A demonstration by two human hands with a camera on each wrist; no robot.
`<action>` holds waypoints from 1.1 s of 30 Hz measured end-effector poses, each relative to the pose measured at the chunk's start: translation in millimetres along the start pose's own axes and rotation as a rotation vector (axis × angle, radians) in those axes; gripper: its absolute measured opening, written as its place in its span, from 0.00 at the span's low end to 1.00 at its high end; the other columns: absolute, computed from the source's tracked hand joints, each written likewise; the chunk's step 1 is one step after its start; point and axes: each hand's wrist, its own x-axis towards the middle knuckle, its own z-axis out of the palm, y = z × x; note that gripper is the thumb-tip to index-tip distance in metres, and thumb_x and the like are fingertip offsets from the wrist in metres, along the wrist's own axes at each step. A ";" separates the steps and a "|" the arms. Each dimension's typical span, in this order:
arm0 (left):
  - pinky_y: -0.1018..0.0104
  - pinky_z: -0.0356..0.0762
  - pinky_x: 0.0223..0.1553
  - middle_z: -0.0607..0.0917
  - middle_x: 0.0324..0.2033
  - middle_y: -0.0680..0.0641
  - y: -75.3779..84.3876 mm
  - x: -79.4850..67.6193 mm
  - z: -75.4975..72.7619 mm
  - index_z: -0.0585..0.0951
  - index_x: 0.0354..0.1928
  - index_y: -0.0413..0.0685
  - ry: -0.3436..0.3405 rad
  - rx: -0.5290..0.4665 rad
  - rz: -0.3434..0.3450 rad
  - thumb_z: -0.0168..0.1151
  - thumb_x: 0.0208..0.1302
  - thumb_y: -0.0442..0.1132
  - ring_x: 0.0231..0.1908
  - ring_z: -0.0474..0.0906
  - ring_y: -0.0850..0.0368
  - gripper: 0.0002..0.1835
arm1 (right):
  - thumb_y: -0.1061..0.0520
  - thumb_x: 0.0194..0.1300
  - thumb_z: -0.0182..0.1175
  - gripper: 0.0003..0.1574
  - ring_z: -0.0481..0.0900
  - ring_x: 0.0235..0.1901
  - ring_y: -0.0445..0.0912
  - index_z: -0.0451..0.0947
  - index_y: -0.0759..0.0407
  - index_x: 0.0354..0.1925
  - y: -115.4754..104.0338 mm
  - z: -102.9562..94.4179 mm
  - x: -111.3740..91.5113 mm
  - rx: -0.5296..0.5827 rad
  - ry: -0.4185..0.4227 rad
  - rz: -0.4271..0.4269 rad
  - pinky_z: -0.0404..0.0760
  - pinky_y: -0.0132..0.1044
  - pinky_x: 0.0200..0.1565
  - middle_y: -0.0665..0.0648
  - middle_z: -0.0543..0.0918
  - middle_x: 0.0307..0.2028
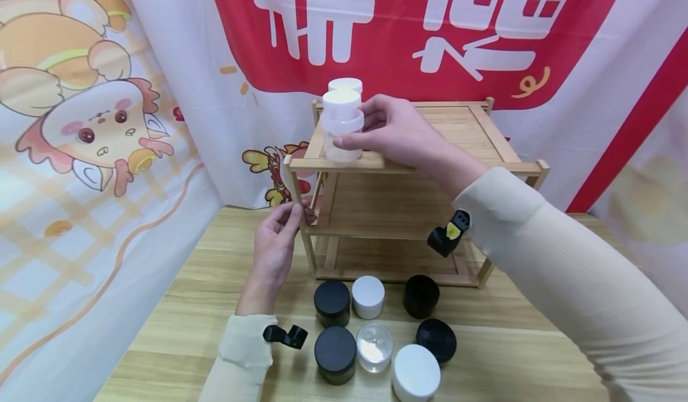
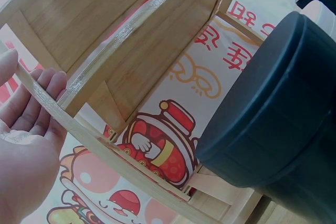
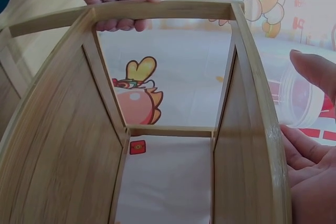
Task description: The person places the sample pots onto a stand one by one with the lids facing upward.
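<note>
My right hand (image 1: pixel 395 130) holds a clear plastic jar (image 1: pixel 342 145) at the front left corner of the wooden rack's top shelf, thumb across its front. White-topped jars (image 1: pixel 344 84) stand just behind it in the head view. In the right wrist view the clear jar (image 3: pixel 296 98) shows between thumb and fingers. Lower down, my left hand (image 1: pixel 276 241) grips the front left post of the wooden rack (image 1: pixel 376 202). The left wrist view shows its fingers (image 2: pixel 44 98) curled behind that post.
Several jars stand on the table before the rack: dark ones (image 1: pixel 335 351), white ones (image 1: pixel 416 369) and a clear one (image 1: pixel 374 345). A black lid-like disc (image 1: pixel 436 339) lies at their right. Printed cloth (image 1: pixel 177 79) hangs behind and at the left.
</note>
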 end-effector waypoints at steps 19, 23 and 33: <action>0.64 0.78 0.69 0.85 0.54 0.39 -0.2 0.4 -0.4 0.78 0.61 0.28 -0.001 0.003 -0.004 0.58 0.83 0.38 0.51 0.85 0.56 0.18 | 0.39 0.64 0.77 0.44 0.80 0.61 0.49 0.71 0.52 0.70 -4.7 10.8 5.6 -0.024 0.024 0.019 0.82 0.46 0.62 0.54 0.81 0.64; 0.64 0.79 0.68 0.86 0.53 0.41 -1.1 1.5 0.0 0.79 0.61 0.30 0.001 0.018 -0.022 0.58 0.83 0.40 0.51 0.85 0.56 0.18 | 0.39 0.65 0.76 0.45 0.79 0.61 0.49 0.71 0.52 0.71 -4.8 10.4 5.4 -0.026 0.019 0.038 0.83 0.46 0.62 0.54 0.81 0.64; 0.64 0.78 0.69 0.83 0.58 0.33 -0.8 0.8 0.4 0.87 0.50 0.55 0.003 0.008 0.000 0.58 0.83 0.39 0.51 0.85 0.57 0.08 | 0.39 0.65 0.77 0.44 0.79 0.62 0.48 0.72 0.51 0.71 -5.5 11.2 6.7 -0.003 0.019 0.051 0.81 0.46 0.65 0.53 0.81 0.65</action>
